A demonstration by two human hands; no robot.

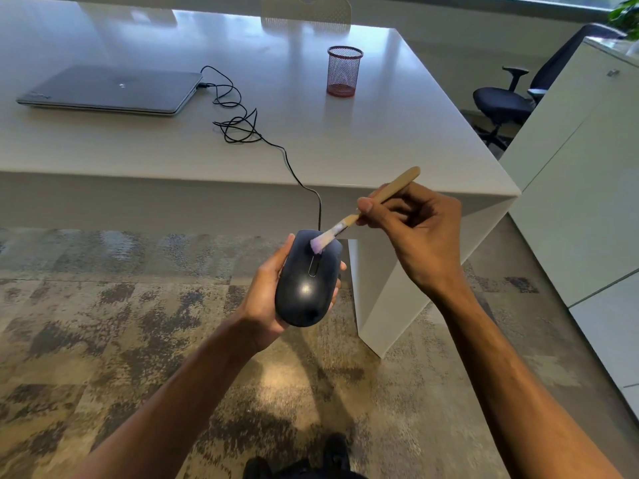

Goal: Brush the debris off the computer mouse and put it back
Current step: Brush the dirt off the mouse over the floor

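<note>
Both hands grip: left hand (266,299) mouse (307,281), right hand (415,229) brush (366,209) (cable (242,126) trails to laptop (110,89)).

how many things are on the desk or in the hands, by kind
mouse, in left hand: 1
brush, in right hand: 1
laptop, closed: 1
mesh pen cup: 1
cable: 1
total: 5
</note>
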